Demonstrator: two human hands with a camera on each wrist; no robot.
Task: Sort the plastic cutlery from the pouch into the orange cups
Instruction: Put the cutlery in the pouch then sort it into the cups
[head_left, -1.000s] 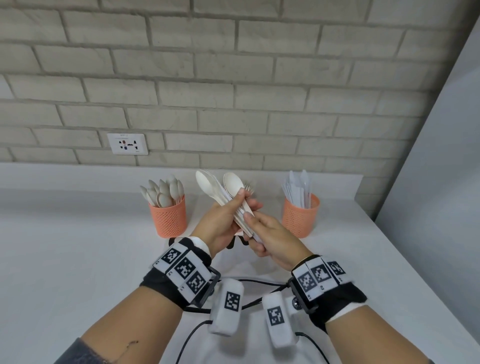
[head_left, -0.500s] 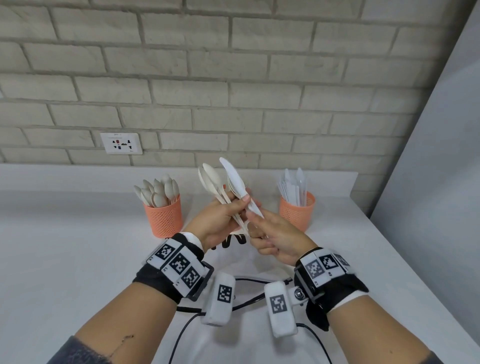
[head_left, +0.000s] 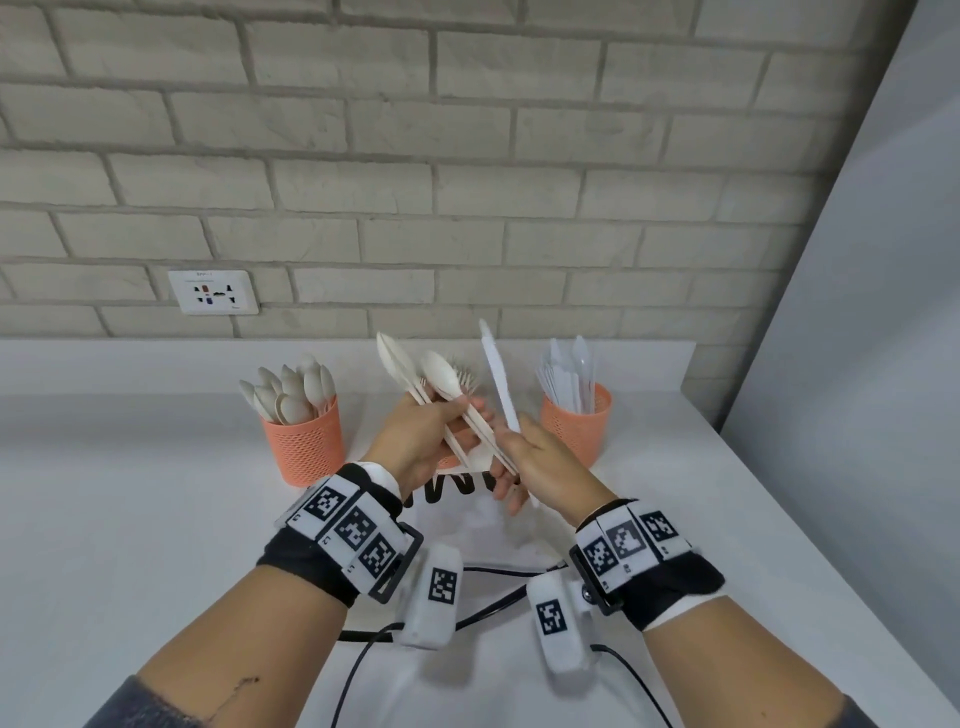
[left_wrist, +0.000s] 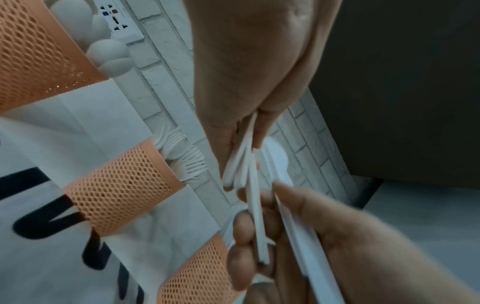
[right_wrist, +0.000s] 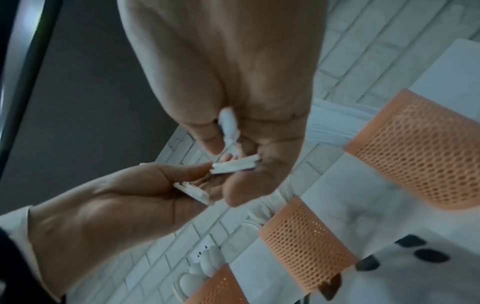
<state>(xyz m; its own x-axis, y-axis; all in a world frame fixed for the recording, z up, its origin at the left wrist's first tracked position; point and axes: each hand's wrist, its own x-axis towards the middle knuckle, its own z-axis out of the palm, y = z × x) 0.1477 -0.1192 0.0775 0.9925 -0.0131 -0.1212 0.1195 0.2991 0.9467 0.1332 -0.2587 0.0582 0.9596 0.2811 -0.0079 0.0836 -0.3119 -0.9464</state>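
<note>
Head view. A bundle of cream cutlery (head_left: 441, 400) is gripped in the left hand (head_left: 421, 441), fingers curled round the handles, spoon bowls fanned up and away. A single white knife (head_left: 498, 379) is pinched at its lower handle by the right hand (head_left: 540, 462); it is clear of the bundle, with its long axis near upright and its tip leaning slightly left. The knife cup (head_left: 576, 421) stands just right of and beyond the right hand, which is the nearer hand to it; a short carry to the right, handle down, is judged to be what comes next. The spoon cup (head_left: 304, 441) stands well to the left. A third cup with forks is mostly hidden behind the hands. The white pouch (head_left: 467, 525) lies on the table (head_left: 130, 519) under the wrists, its lettering partly covered.

Left wrist view. Handles are seen clamped between the left fingers (left_wrist: 233, 127). The fork cup (left_wrist: 119, 185) is visible here, tines showing at its mouth. The knife blade is cut off at the lower edge.

Right wrist view. The knife's handle end (right_wrist: 228, 123) protrudes between thumb and curled fingers. The picture is blurred; the count of pieces in the left hand cannot be made out.
</note>
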